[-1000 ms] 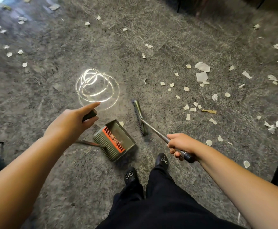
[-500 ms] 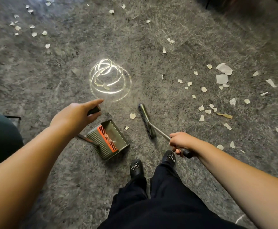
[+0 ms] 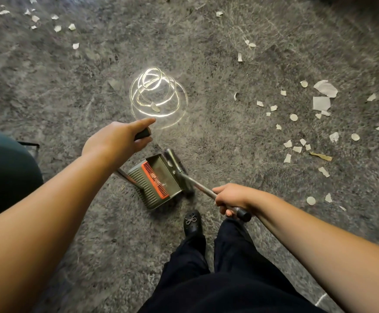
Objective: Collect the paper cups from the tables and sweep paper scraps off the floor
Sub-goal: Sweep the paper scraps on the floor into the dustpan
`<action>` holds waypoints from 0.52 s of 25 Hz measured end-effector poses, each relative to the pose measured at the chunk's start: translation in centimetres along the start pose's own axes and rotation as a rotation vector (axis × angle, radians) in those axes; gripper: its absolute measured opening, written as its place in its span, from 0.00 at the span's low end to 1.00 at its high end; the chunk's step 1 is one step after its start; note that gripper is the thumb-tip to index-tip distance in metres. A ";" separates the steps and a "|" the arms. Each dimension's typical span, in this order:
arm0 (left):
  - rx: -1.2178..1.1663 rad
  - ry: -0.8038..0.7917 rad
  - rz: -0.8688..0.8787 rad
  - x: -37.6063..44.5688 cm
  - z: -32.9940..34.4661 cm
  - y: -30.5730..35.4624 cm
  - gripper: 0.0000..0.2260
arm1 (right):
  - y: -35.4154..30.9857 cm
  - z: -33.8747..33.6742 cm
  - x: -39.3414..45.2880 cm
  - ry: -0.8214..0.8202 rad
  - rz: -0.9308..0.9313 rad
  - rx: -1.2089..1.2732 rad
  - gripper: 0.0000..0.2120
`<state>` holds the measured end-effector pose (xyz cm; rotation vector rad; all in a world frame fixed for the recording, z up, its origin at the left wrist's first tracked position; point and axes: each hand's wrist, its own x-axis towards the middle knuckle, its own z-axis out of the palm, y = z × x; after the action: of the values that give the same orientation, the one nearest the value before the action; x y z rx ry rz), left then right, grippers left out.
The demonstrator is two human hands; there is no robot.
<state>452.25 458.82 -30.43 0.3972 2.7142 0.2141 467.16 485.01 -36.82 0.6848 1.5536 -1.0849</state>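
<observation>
My left hand grips the black top of the dustpan's long handle. The grey-green dustpan with an orange comb strip stands on the grey floor just in front of my feet. My right hand grips the metal broom handle near its black end. The broom head lies against the dustpan's open right edge. White paper scraps are strewn over the floor to the right, and more scraps lie at the far left. One scrap sits inside a bright light reflection.
A bright ringed light reflection glares on the floor beyond my left hand. A dark rounded seat with a black frame stands at the left edge. My black shoe and dark trousers fill the lower middle.
The broom head swept left across the floor and now lies against the dustpan's mouth. The two scraps that lay between broom and pan are gone from the floor.
</observation>
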 end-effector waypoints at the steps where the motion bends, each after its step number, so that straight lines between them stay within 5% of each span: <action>1: 0.005 -0.007 0.000 0.0 0.0 0.0 0.21 | 0.0 0.4 -0.3 -0.036 0.014 0.018 0.22; 13: 0.008 -0.021 0.010 0.1 -0.2 0.2 0.22 | 0.5 -2.4 -4.0 -0.045 0.018 0.111 0.23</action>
<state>452.08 459.03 -30.23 0.4135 2.6935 0.2001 467.57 487.80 -33.07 0.7422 1.4547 -1.1722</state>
